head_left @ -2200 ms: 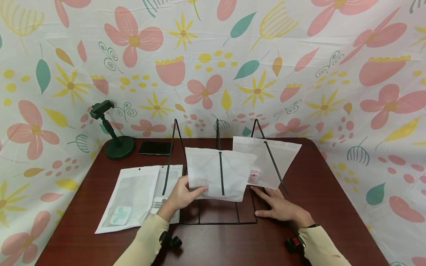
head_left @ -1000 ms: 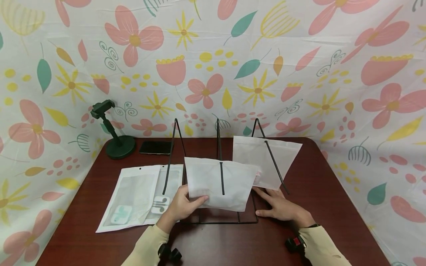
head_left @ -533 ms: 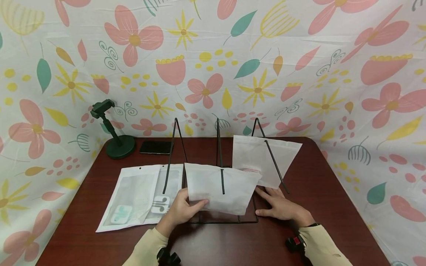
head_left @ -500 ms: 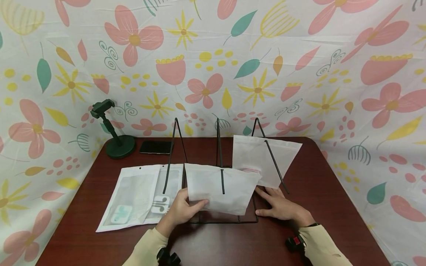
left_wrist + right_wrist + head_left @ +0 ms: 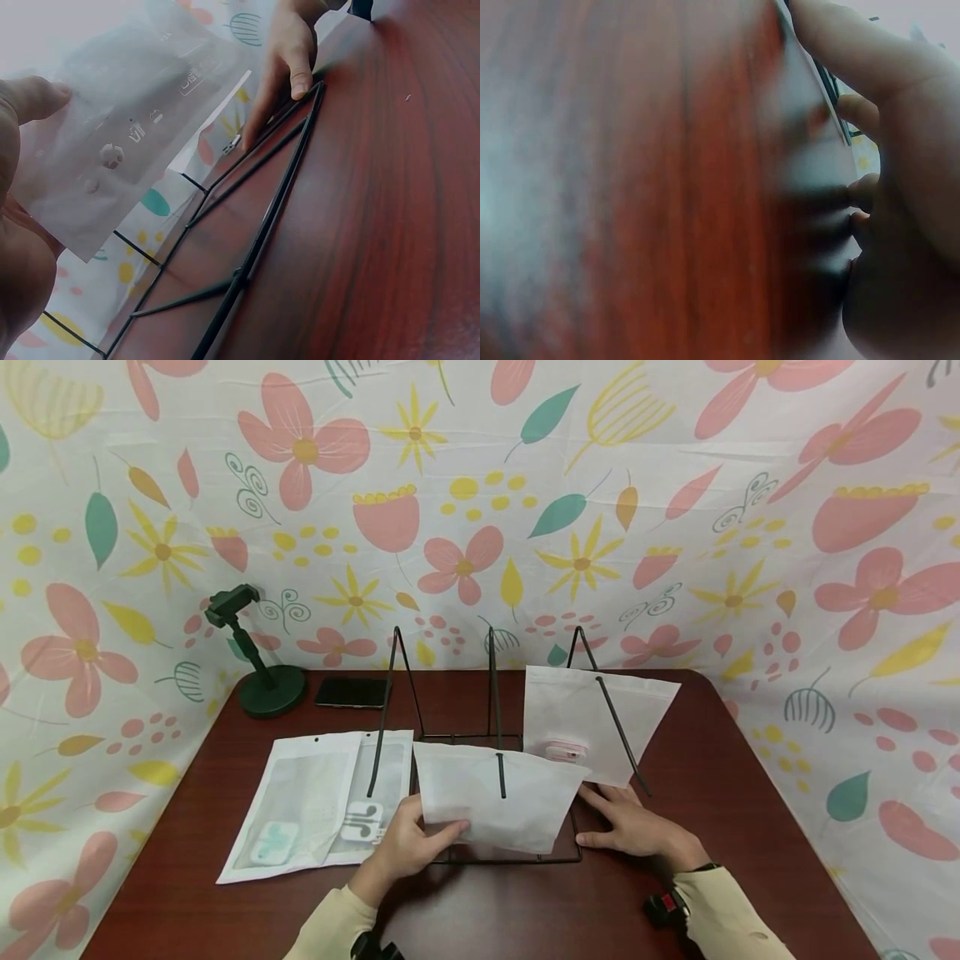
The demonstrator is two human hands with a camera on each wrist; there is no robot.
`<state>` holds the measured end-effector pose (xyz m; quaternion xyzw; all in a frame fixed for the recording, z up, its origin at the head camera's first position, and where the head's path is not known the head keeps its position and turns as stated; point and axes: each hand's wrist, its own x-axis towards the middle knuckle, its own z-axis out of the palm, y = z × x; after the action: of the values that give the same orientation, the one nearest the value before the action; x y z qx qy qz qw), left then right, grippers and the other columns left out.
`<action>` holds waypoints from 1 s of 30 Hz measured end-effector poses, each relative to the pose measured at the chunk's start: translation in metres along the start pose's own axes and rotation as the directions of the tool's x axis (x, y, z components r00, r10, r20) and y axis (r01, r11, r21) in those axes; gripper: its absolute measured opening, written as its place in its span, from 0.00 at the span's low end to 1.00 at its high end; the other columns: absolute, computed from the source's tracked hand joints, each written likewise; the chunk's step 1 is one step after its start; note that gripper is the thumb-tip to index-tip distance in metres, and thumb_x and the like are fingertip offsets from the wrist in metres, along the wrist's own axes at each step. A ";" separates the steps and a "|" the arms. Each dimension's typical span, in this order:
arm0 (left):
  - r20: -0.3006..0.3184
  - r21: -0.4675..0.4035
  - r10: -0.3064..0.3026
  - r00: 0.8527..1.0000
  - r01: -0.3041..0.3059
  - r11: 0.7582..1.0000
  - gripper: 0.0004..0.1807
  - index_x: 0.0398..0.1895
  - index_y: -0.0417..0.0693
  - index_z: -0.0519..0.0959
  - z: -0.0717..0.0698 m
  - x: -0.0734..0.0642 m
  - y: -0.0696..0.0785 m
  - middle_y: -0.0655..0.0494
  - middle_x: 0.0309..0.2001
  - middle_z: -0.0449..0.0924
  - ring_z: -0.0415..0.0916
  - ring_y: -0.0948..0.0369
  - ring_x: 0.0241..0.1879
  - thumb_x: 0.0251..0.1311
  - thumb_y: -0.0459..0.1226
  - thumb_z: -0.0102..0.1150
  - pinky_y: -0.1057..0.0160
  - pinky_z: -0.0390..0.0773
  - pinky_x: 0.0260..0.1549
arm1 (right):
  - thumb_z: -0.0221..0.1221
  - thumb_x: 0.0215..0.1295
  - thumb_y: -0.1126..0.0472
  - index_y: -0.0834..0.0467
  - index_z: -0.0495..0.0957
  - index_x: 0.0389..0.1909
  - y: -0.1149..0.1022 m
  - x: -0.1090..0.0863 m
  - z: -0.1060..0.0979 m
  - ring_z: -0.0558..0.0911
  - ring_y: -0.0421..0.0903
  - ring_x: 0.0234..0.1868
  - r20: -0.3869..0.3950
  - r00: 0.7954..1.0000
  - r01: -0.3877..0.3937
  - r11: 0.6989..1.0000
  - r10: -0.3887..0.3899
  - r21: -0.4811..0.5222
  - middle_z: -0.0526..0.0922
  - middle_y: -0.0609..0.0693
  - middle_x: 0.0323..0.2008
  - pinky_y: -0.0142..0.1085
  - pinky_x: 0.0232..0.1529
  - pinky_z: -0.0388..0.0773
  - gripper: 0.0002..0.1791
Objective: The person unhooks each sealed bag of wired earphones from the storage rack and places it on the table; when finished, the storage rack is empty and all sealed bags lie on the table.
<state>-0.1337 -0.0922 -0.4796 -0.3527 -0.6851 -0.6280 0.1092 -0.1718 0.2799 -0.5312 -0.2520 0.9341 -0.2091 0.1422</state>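
Note:
My left hand (image 5: 408,842) grips the lower left edge of a white zip pouch (image 5: 465,785), thumb in front, other fingers behind. The pouch hangs on the middle prong (image 5: 502,777) of a black wire display rack, the prong passing through near its top edge. In the left wrist view, the pouch's printed clear face (image 5: 142,127) shows beside my thumb (image 5: 37,97). My right hand (image 5: 630,828) rests with fingers spread at the right side of the rack's base (image 5: 517,862). Behind, a second white pouch (image 5: 577,706) with a pink item inside hangs on the right prong.
Two more pouches lie overlapping left of the rack: one holds a pale green case (image 5: 273,843), the other white earphones (image 5: 362,821). A black phone (image 5: 351,692) and a dark green stand (image 5: 272,690) sit at the back left. A floral cloth (image 5: 465,485) hangs behind the table.
The gripped pouch has come forward and down along the middle prong toward its free end, my left hand moving with it. More of the second pouch's pink item shows. My right hand has stayed put.

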 end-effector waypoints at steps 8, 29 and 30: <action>0.004 -0.023 0.010 1.000 -0.010 1.000 0.18 0.44 0.30 0.78 0.002 -0.004 0.001 0.34 0.42 0.82 0.81 0.64 0.46 0.48 0.16 0.63 0.61 0.84 0.40 | 0.58 0.62 0.35 0.54 0.54 0.76 -0.002 -0.001 -0.001 0.55 0.70 0.71 -0.013 1.000 0.014 1.000 -0.014 -0.009 0.55 0.70 0.71 0.67 0.63 0.55 0.47; -0.016 -0.033 0.068 0.998 -0.069 0.997 0.20 0.43 0.28 0.78 0.012 -0.011 0.010 0.33 0.40 0.81 0.80 0.65 0.46 0.43 0.13 0.64 0.62 0.84 0.40 | 0.58 0.60 0.32 0.53 0.72 0.63 -0.003 -0.001 -0.003 0.60 0.66 0.69 -0.025 1.000 -0.012 0.999 0.011 -0.032 0.60 0.65 0.70 0.61 0.63 0.61 0.38; -0.016 -0.035 0.074 0.997 -0.074 0.997 0.20 0.43 0.28 0.78 0.012 -0.011 0.011 0.33 0.40 0.81 0.80 0.65 0.46 0.43 0.13 0.64 0.62 0.84 0.40 | 0.58 0.60 0.31 0.52 0.73 0.63 -0.003 -0.001 -0.003 0.60 0.65 0.69 -0.030 1.000 -0.005 0.999 0.004 -0.034 0.60 0.65 0.70 0.61 0.63 0.60 0.38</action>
<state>-0.1155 -0.0847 -0.4803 -0.3751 -0.6596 -0.6380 0.1312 -0.1707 0.2792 -0.5276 -0.2494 0.9401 -0.1965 0.1244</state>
